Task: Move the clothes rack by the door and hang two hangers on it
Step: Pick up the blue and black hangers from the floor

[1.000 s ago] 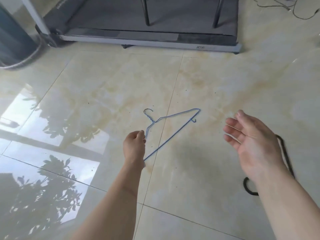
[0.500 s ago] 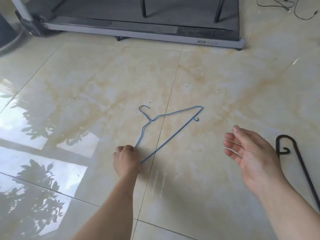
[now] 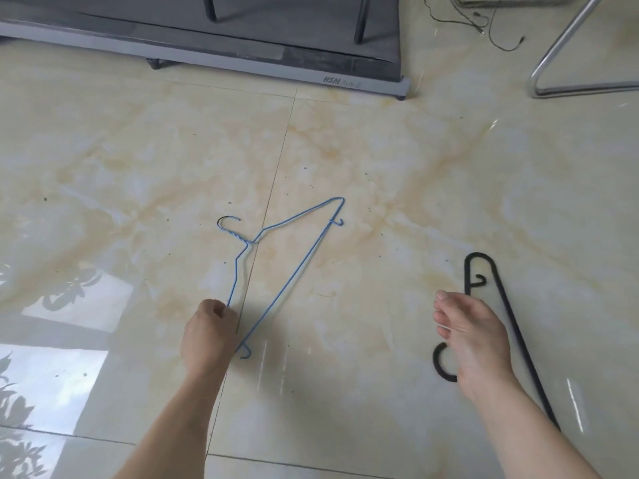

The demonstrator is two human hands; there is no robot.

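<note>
Left hand (image 3: 209, 335) pinches thin blue wire hanger (image 3: 294, 261), seemingly on glossy tile.

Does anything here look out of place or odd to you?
Yes: two hangers lie flat on the tiled floor instead of hanging. The left hand grips the blue wire hanger; the open right hand hovers over the black hanger. Thin cables also trail loose on the floor beyond.

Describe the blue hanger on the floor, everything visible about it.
The blue hanger is thin wire, apparently coated, with a twisted neck under a small hook pointing away from the person. It is triangular, with a tiny notch hook near each shoulder end. It lies on the glossy marbled floor tile, across a grout line. The left hand pinches its near arm in a closed grip.
</note>
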